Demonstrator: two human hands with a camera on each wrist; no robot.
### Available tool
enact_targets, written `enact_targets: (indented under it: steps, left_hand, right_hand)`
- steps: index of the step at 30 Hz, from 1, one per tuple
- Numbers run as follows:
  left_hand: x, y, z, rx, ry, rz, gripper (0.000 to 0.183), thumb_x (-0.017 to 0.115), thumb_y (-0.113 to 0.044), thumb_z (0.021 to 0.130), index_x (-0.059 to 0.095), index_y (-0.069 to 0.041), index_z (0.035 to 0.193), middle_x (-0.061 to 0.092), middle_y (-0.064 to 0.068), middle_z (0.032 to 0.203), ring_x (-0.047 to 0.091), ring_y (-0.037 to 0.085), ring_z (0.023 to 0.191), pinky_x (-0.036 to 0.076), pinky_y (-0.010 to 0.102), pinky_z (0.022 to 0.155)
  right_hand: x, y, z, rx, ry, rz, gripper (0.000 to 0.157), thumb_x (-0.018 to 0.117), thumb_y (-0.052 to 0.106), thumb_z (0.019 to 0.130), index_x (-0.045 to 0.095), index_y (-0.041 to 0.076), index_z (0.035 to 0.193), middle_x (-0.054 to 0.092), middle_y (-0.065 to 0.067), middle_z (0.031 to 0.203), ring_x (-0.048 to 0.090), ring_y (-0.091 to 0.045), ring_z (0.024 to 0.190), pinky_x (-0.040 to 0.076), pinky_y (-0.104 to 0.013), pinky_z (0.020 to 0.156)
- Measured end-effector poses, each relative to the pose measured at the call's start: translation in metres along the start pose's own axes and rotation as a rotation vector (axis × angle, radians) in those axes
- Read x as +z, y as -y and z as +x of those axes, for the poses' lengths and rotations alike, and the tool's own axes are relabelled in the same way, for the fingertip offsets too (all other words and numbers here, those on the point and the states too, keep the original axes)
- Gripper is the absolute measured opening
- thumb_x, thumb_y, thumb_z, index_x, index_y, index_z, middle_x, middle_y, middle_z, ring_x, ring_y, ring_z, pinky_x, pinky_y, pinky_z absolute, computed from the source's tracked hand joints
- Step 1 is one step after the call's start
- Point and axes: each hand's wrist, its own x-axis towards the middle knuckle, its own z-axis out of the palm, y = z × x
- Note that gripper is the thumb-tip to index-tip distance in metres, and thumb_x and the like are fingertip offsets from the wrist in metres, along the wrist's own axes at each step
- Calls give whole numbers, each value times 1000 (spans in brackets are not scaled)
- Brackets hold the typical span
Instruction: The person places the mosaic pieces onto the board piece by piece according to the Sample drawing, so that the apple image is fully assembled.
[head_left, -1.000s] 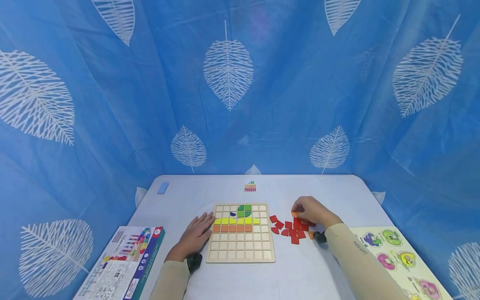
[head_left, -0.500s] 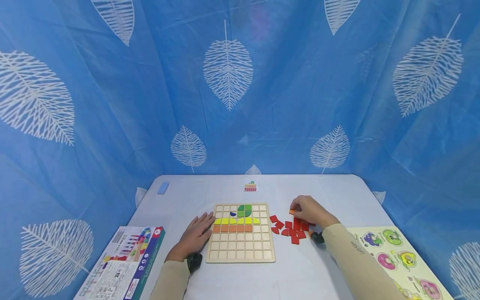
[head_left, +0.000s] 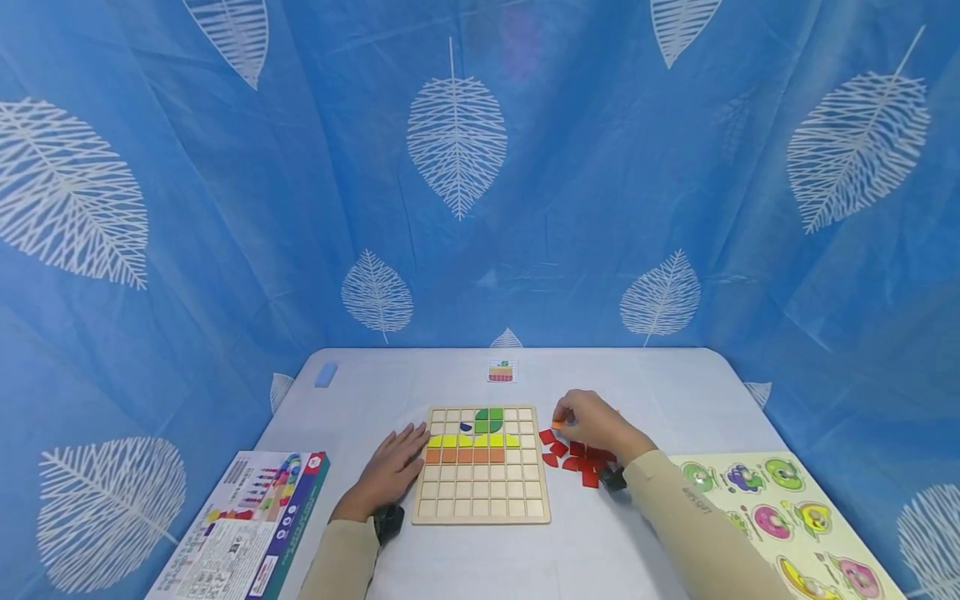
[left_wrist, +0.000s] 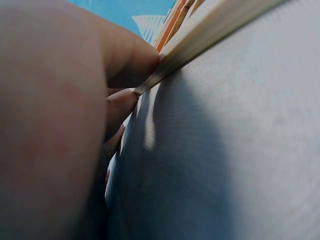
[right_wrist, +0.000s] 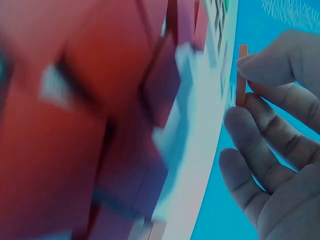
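You wear beige sleeves (head_left: 341,557), dark lettering (head_left: 697,500) on the right sleeve, and black wrist cameras (head_left: 388,525) at both sleeve ends.

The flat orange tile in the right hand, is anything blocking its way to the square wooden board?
Nothing visible blocks the air between the flat orange tile and the square wooden board. Flat red tiles lie on the white table beside the board's right edge, so the right hand can probably pass over them.
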Motion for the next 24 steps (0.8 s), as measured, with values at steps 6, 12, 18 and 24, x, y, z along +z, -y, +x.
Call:
enact_targets:
  steps: [6,12,18,24]
  left_hand:
    - [-1,-1,0,0,-2,-4,53,56,-23,110,46,-7,160,36,7,168,23,30,157,12,51,127]
    - [-1,-1,0,-4,5,-1,53,55,-23,110,46,-8,160,36,7,168,22,29,157,11,51,127]
    - [-2,-2,0,-4,8,2,54,55,-24,110,45,-8,160,36,7,168,22,29,157,11,51,127]
    - [-2,-2,-1,-5,9,-1,54,56,-24,110,45,-8,160,36,7,168,22,30,157,11,51,127]
  right_hand:
    - [13,21,0,-90,25,8,17,84,3,85,76,13,97,62,6,90,59,-17,82,58,-33,76]
    - [27,35,2,-170,53,-9,15,85,8,87,75,15,94,59,7,86,55,-13,76,55,-29,69]
    - [38,44,3,-181,86,-23,16,84,7,86,76,17,94,59,10,87,55,-12,77,53,-28,69]
    - [48,52,3,-174,117,-10,15,84,6,86,77,18,93,59,11,85,55,-13,79,53,-27,70]
